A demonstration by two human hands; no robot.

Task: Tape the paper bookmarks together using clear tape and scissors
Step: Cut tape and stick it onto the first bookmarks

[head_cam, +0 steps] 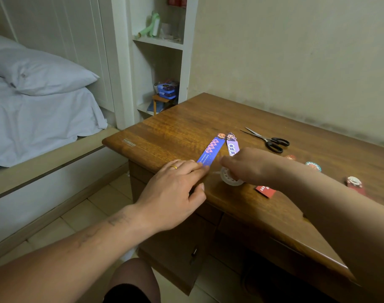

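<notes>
Currently: two bookmarks lie side by side nr the desk's [175,127] near edge, toward its left corner. Blue one [210,152] and lilac one [233,147] have long axes running near edge → wall. Figure heads at far ends almost touch; near ends splay in a narrow V.

L hand [175,186]: fingers nearly straight, tips pressing blue's near end flat, gripping nothing. R hand [248,165], just right of it: fingers curled down over the tape roll [230,179], gripping it. Its fingertips are hidden, and lilac's near end is under it.

Roll sits just right of blue's near end, so I judge tape must run leftward across the long axes. Strip drawn out? Can't tell.

Scissors [269,139], blades parted, lie behind R hand; R nearer. Spare bookmarks [265,190] toward right edge. Glossy wood top. Bed [33,106] left, shelves [160,42] behind.
</notes>
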